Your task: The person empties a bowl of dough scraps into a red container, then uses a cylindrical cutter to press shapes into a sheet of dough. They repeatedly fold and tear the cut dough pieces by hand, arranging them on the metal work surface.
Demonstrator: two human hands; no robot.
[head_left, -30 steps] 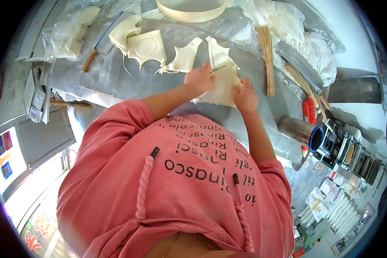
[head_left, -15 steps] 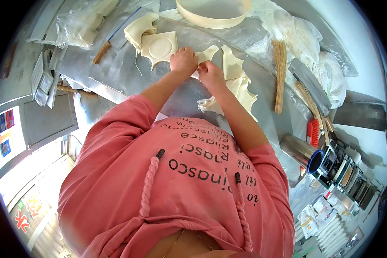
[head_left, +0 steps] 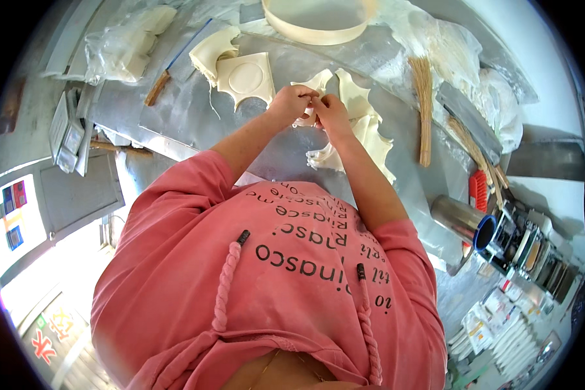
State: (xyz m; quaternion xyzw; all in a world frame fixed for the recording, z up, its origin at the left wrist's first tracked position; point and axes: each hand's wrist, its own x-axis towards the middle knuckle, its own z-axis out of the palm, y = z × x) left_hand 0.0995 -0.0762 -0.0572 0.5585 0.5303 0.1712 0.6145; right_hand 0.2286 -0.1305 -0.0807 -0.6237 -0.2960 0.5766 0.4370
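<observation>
Cream-coloured dough, rolled thin, is what you have at your fingers: the small cut-out piece (head_left: 317,80) sits to the right of the square sheet (head_left: 246,79) with the ring pressed into it, your landmark here. Your left hand (head_left: 294,105), the nearer one to that sheet, is curled inward; your right hand (head_left: 331,113), on the side away from it, is curled too. Their fingertips meet over the piece, with pale dough showing beyond and below them. Your fingers hide the contact, so I cannot tell how firmly either hand pinches.

Expect the piece to be light, limp and stretchy, with no stiffness to hold its shape. Its curved edges run out to narrow points, and those would likely tear or draw out first, so take it by the broad middle, with flat fingers and a gentle pinch. It may cling a little to the metal tabletop (head_left: 266,155).

Well right of the square sheet stands the long piece (head_left: 354,92) with scalloped edges; further right, and closer to you, the ragged piece (head_left: 369,140) lies bunched. The folded strip (head_left: 212,53) is at the sheet's upper left, just as floppy-looking.
</observation>
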